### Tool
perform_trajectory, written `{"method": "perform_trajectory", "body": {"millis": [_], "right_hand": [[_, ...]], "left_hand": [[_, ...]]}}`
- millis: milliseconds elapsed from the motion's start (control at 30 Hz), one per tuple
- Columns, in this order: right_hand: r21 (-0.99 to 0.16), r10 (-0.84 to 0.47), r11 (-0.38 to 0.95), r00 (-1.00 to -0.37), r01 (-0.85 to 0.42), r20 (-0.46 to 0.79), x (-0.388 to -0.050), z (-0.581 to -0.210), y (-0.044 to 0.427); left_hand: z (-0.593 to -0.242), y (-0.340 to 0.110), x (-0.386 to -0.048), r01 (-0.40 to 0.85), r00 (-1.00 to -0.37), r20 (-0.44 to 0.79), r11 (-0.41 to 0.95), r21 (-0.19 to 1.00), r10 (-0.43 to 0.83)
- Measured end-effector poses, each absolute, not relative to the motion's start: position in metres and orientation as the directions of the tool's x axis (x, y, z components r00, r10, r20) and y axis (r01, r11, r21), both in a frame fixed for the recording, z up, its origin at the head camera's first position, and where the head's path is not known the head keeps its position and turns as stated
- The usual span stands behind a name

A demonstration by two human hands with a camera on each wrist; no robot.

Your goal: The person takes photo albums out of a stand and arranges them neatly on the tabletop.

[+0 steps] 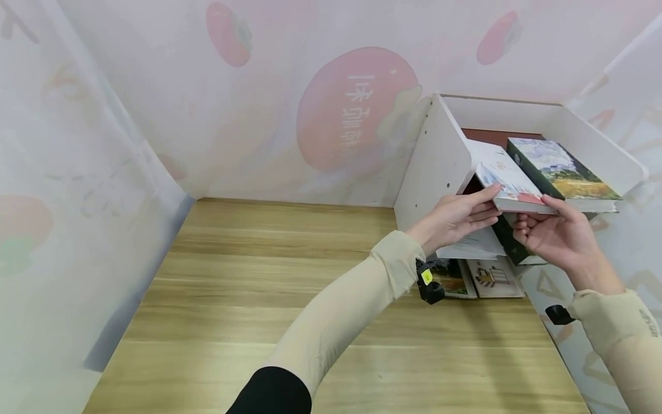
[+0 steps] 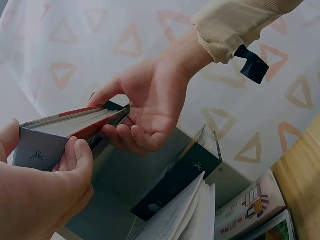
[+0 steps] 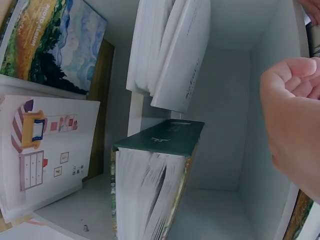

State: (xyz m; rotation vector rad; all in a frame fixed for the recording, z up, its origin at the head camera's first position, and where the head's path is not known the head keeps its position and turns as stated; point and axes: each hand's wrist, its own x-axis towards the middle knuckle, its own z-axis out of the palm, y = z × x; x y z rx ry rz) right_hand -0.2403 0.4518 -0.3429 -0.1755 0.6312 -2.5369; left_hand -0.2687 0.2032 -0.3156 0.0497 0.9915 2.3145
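A white-covered book (image 1: 509, 172) with a blue and red picture lies on the top level of a white shelf (image 1: 437, 152), its near end jutting past the edge. My left hand (image 1: 457, 221) holds its near left corner, thumb on the cover and fingers at the side and underneath. At the near right corner my right hand (image 1: 561, 238) pinches it between thumb and curled fingers. In the left wrist view, the book's grey spine (image 2: 42, 150) shows beside the left fingers. A landscape-covered photo album (image 1: 566, 167) lies directly to the right of this book.
Below, the middle level holds a dark green album (image 3: 162, 137) and a white book (image 3: 182, 60). At the bottom stand a painted photo album (image 3: 55, 45) and a white illustrated book (image 3: 50, 150). A wooden table (image 1: 258, 299) stretches left; printed curtains (image 1: 269, 115) surround it.
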Motion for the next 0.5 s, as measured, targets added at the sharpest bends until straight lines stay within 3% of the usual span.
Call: {"method": "perform_trajectory", "body": {"millis": [167, 500], "right_hand": [[-0.495, -0.549, -0.727, -0.836, 0.476, 0.002, -0.243, -0.337, 0.454], [-0.516, -0.608, -0.632, -0.783, 0.577, -0.131, -0.252, -0.326, 0.462]], "left_hand": [[-0.312, 0.201, -0.269, -0.498, -0.818, -0.18, -0.517, 0.697, 0.546], [-0.308, 0.194, -0.269, -0.478, -0.817, -0.172, -0.48, 0.736, 0.55]]}}
